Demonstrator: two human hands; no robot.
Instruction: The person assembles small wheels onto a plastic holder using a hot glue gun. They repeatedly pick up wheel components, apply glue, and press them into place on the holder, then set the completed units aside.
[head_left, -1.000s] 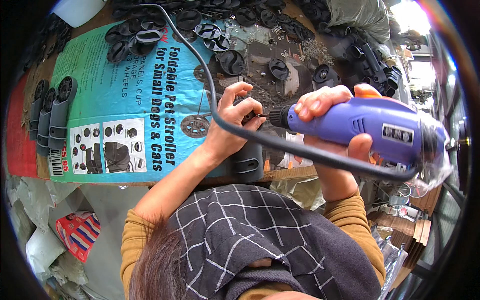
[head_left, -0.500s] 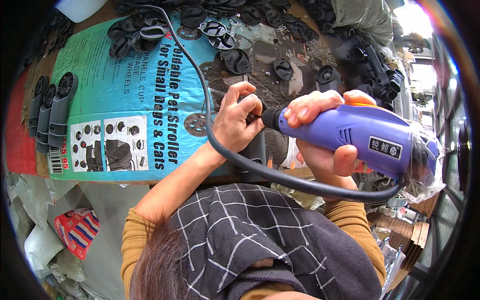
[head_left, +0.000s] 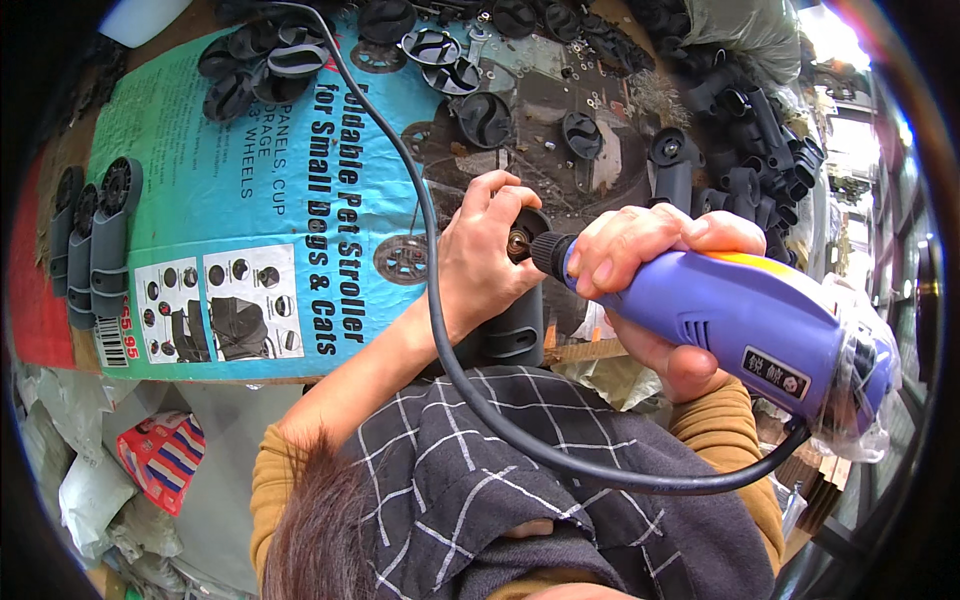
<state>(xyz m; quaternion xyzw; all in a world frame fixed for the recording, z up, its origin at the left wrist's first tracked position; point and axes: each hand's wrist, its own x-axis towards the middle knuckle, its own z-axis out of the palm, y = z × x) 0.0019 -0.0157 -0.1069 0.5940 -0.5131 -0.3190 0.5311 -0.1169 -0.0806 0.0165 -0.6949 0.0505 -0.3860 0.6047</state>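
My right hand point(head_left: 635, 250) is wrapped round a purple electric screwdriver point(head_left: 730, 318) with a black nose and clear plastic film on its rear end. Its tip points left, at the round socket in the head of a dark grey plastic tube fitting point(head_left: 515, 325). My left hand point(head_left: 487, 255) holds that fitting by its round head, fingers curled over the far side. A metal piece shows inside the socket, and I cannot tell whether the bit touches it. From the tool's rear, a thick black cable point(head_left: 560, 470) loops in front of my left forearm and runs to the far edge.
Printed cardboard point(head_left: 215, 190) covers the bench's left side. Three similar grey fittings point(head_left: 108, 240) stand at its left edge. Round black caps point(head_left: 485, 120) lie scattered at the back, beside small metal bits. A pile of black plastic parts point(head_left: 760, 180) and a plastic bag point(head_left: 745, 40) fill the far right.
The screwdriver's rear has swung down and to the right, and the cable loop hangs lower. The fitting's round socket shows more plainly between my left hand and the tool's nose.
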